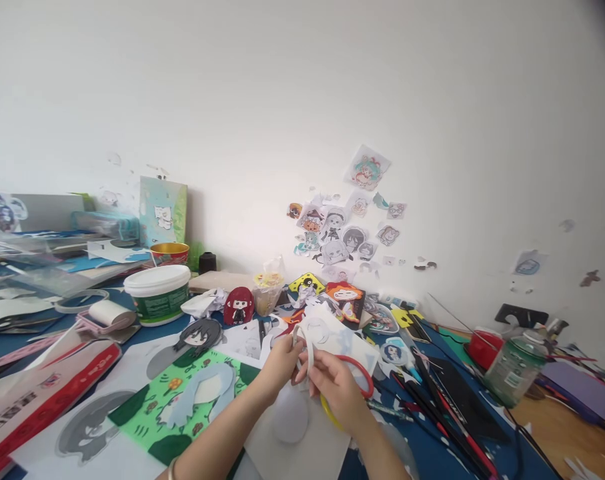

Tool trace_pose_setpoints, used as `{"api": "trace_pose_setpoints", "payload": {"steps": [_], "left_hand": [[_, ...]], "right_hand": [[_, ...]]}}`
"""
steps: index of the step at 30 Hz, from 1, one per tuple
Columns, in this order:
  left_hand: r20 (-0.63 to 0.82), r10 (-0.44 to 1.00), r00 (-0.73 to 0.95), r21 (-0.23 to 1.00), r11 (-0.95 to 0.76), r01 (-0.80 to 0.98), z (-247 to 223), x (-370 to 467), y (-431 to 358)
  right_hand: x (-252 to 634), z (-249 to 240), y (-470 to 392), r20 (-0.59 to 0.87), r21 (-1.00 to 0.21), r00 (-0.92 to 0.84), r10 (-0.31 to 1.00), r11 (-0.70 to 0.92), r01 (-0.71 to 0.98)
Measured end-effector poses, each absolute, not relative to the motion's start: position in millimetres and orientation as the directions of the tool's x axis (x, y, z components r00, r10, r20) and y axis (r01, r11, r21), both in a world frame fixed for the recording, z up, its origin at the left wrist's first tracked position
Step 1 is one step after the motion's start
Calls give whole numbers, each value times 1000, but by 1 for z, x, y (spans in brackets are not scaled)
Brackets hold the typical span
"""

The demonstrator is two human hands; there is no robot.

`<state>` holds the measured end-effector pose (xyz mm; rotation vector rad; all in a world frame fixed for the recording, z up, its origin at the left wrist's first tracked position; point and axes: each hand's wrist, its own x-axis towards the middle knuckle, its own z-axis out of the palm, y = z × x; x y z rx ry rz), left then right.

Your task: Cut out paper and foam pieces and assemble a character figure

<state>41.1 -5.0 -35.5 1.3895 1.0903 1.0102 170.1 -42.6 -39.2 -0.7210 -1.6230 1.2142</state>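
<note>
In front of me my left hand [283, 362] pinches a narrow white strip [310, 350] that bends into a loop. Its fingers are closed. Close beside it, my right hand [336, 385] has its curled fingers at the strip's other side. Scissors with a red handle [366, 379] and a yellow handle loop show around my right hand; whether they lie beneath it or hang on it I cannot tell. Below both hands a white rounded piece [290, 419] rests on a pale sheet [277, 460]. The green picture [147, 407] with a blue-haired paper figure lies beside my left forearm.
A white-lidded tub [157, 297] and a red-and-white box [42, 410] stand left. Several paper cut-outs, including a red-haired figure [239, 306], crowd the back. Pens [452, 420] and a glass jar [517, 367] are right. Stickers [352, 237] cover part of the wall.
</note>
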Motion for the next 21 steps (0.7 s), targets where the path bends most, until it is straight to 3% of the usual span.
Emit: {"api": "trace_pose_setpoints", "payload": {"steps": [7,21], "left_hand": [[-39,965,260,994,11,108,-36,44,-8],[59,979,194,969,-103,224,-44,48,-3]], "right_hand": [[166,-40,-45,344,-938,-340,875,335,-89],[167,-34,-46,358,-933,-256,898,356,-58]]}}
